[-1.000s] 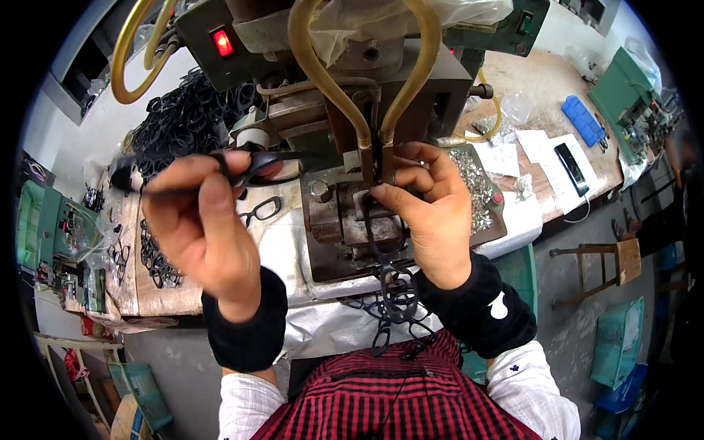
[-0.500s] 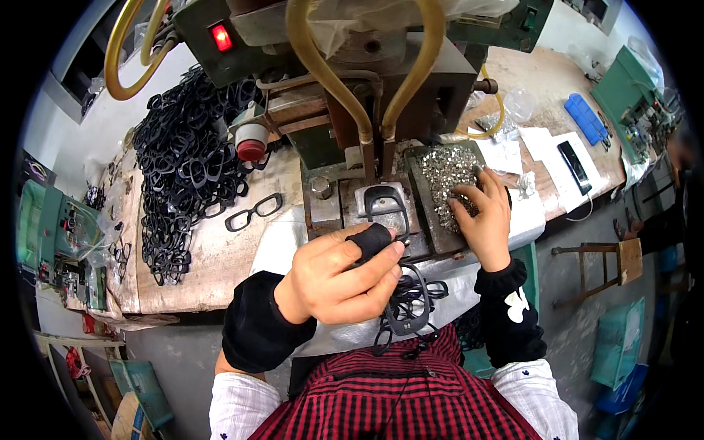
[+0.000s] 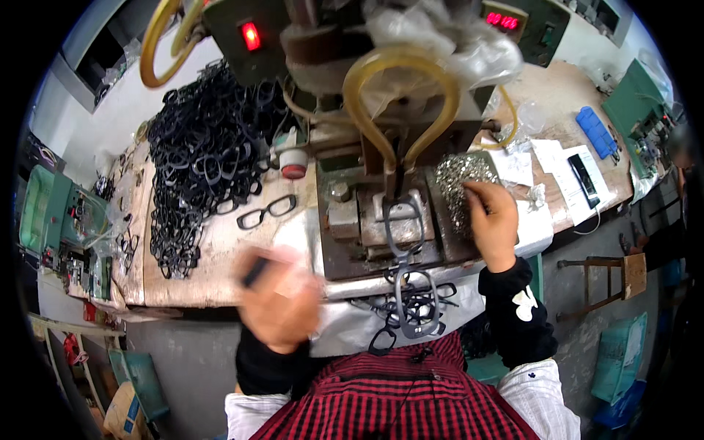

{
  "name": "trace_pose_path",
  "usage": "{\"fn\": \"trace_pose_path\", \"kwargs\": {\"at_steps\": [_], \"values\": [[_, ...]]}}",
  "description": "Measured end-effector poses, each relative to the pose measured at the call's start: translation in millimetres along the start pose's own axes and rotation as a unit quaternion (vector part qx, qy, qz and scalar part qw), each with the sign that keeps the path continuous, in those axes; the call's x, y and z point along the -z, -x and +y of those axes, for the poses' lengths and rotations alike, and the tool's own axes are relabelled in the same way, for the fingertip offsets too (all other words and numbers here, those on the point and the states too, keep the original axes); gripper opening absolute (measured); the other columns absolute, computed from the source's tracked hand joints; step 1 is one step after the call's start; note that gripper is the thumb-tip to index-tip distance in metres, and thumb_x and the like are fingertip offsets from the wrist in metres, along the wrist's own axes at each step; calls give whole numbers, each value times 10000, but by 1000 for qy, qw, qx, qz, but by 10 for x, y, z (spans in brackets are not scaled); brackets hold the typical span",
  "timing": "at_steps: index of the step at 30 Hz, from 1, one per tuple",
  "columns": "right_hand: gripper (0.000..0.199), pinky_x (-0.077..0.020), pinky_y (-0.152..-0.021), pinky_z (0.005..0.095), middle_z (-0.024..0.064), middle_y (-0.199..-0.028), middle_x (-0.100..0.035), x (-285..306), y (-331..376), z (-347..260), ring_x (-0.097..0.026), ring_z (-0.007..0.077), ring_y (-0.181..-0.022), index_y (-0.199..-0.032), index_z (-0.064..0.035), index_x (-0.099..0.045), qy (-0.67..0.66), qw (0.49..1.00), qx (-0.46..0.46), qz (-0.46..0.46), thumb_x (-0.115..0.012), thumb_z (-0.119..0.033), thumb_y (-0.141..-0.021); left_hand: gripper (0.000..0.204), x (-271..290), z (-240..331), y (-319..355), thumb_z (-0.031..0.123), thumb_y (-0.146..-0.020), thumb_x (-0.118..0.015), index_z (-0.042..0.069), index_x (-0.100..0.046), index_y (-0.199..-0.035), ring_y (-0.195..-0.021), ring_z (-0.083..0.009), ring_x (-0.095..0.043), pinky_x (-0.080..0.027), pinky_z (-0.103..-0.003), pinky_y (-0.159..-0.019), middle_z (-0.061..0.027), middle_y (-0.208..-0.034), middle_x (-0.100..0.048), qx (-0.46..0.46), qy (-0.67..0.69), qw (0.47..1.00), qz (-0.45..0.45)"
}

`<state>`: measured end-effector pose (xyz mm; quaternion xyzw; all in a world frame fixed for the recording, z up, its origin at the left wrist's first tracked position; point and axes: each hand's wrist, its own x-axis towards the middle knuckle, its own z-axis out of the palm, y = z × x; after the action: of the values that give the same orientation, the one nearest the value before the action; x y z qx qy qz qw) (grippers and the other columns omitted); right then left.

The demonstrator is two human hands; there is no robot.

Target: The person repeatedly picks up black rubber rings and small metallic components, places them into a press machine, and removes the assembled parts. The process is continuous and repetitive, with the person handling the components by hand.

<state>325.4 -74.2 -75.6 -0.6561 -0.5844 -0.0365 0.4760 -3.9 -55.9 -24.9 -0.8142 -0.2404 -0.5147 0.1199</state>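
A dark eyeglass frame (image 3: 400,304) rests at the press: its far rim lies on the metal fixture (image 3: 374,232) beneath the tool, its near rim hangs past the front edge. My left hand (image 3: 282,301) is off to the left of the fixture, apart from the frame and smeared by motion; a black finger cover shows on it. My right hand (image 3: 494,224) is over the tray of small shiny metal parts (image 3: 456,192), right of the fixture. Its fingers are bent in against the thumb; anything between them is too small to make out.
Under the hanging rim lie several more dark frames (image 3: 383,341). A large heap of frames (image 3: 205,147) covers the table's left, with a single frame (image 3: 266,211) beside it. A red button (image 3: 293,167) and yellow hoses (image 3: 352,88) belong to the press. A phone (image 3: 584,180) lies at right.
My left hand has pulled away from the eyeglass frame to the left. The frame stays at the fixture. My right hand's fingers have drawn in from their spread over the metal parts.
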Motion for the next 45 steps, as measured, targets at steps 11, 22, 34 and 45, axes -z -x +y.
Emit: {"fn": "trace_pose_path", "kwargs": {"at_steps": [11, 22, 34, 45], "values": [[124, -519, -790, 351, 144, -911, -725, 34, 66, -66, -688, 273, -846, -956, -5, -735, -58, 993, -104, 21, -673, -4, -849, 82, -340, -1917, 788, 46, -736, -607, 71, -682, -713, -918, -292, -570, -459, -400, -769, -84, -884, -618, 57, -268, 878, -392], [132, -476, -782, 265, 77, -903, -676, 407, 230, -306, -616, 153, -862, -997, 35, -705, -157, 973, -169, 22, -647, 10, -880, 136, -183, -1466, 562, 2, -876, -693, 27, -591, -963, -634, -116, -601, -463, -252, -579, -30, -797, -650, 417, 142, 894, -82], [159, -517, -792, 264, 79, -937, -732, -84, -275, -644, -664, 127, -847, -1023, 27, -724, -300, 928, -219, -17, -678, -37, -885, 139, -106, 135, -600, 164, -1006, -583, 62, -608, -1097, -675, -160, -589, -472, -269, -563, -62, -870, -661, 330, 512, 788, 88], [567, -488, -906, 245, 81, -941, -721, -254, -151, -1113, -638, 112, -963, -1330, 42, -559, -386, 914, -121, 23, -755, 2, -800, 322, -93, 177, -810, 69, -995, -523, -21, -455, -1296, -658, -174, -617, -537, -284, -577, -141, -840, -615, 245, 459, 842, 144]]}}
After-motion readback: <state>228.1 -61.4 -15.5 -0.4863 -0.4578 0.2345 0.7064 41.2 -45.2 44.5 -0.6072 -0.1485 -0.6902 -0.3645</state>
